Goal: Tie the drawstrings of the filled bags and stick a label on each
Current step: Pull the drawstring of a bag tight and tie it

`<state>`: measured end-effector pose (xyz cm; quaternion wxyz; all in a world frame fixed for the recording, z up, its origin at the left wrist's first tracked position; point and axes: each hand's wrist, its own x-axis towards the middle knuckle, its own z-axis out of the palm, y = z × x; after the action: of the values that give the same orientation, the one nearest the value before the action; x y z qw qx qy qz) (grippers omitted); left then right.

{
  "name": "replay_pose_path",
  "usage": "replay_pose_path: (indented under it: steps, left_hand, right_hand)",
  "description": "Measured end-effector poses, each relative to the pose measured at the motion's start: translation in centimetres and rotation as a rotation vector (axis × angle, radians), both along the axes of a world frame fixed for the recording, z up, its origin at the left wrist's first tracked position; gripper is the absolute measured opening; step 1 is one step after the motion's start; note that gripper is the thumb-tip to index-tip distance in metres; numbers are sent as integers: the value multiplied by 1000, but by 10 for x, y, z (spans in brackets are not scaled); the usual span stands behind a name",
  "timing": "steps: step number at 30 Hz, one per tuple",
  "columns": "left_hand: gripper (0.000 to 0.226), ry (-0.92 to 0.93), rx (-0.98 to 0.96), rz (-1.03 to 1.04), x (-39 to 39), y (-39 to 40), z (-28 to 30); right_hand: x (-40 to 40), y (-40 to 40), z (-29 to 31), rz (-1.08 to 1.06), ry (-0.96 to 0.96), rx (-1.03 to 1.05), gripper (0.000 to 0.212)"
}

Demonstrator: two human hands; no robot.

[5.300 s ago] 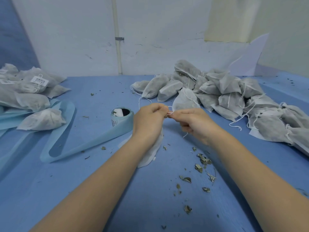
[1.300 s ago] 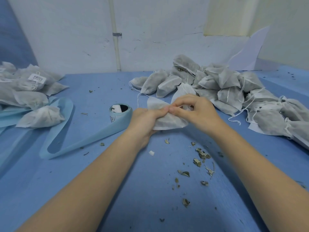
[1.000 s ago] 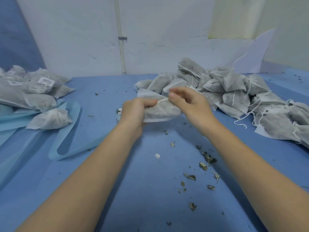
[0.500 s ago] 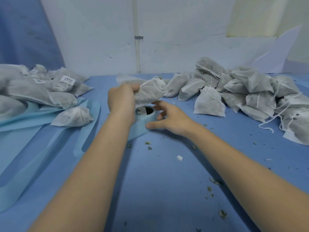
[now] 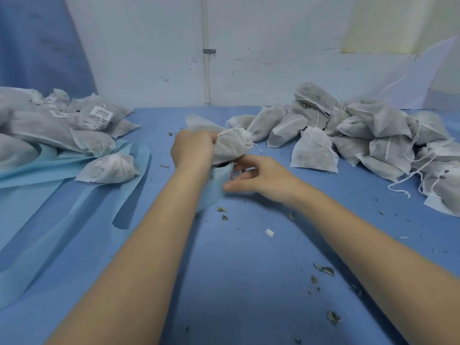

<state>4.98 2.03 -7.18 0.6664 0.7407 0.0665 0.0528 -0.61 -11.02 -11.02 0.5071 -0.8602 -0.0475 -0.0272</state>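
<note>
My left hand (image 5: 193, 151) grips a filled white drawstring bag (image 5: 232, 145) and holds it up above the table, its tied white string showing at the top. Just below the bag stands the label roll (image 5: 219, 175) with its light blue backing strip. My right hand (image 5: 258, 179) reaches to the roll, fingers spread and lightly curled at its right side; whether they pinch a label is hidden. A heap of untied filled bags (image 5: 368, 135) lies at the right. Labelled bags (image 5: 82, 120) lie piled at the left.
The blue table (image 5: 249, 282) carries scattered dried leaf bits (image 5: 323, 270) at the front right. Long loops of spent blue backing strip (image 5: 74, 195) trail over the left side. A white wall with a pipe (image 5: 206, 51) closes the back.
After tying the string with both hands, my left hand lifted the bag and carried it left over the label roll. My right hand let go and dropped to the roll.
</note>
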Motion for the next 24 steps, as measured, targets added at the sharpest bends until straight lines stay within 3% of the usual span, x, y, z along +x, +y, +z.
replay_pose_path:
  steps: [12, 16, 19, 24]
  left_hand:
    - [8, 70, -143, -36, -5, 0, 1]
    - [5, 73, -125, -45, -5, -1, 1]
    - [23, 76, -118, -41, -5, -2, 1]
    - [27, 50, -76, -43, -2, -2, -1]
  right_hand:
    - [1, 1, -13, -283, -232, -64, 32]
    - [0, 0, -14, -314, -273, -78, 15]
    - [-2, 0, -14, -342, -285, -120, 18]
    - [-13, 4, -7, -290, -293, -259, 22]
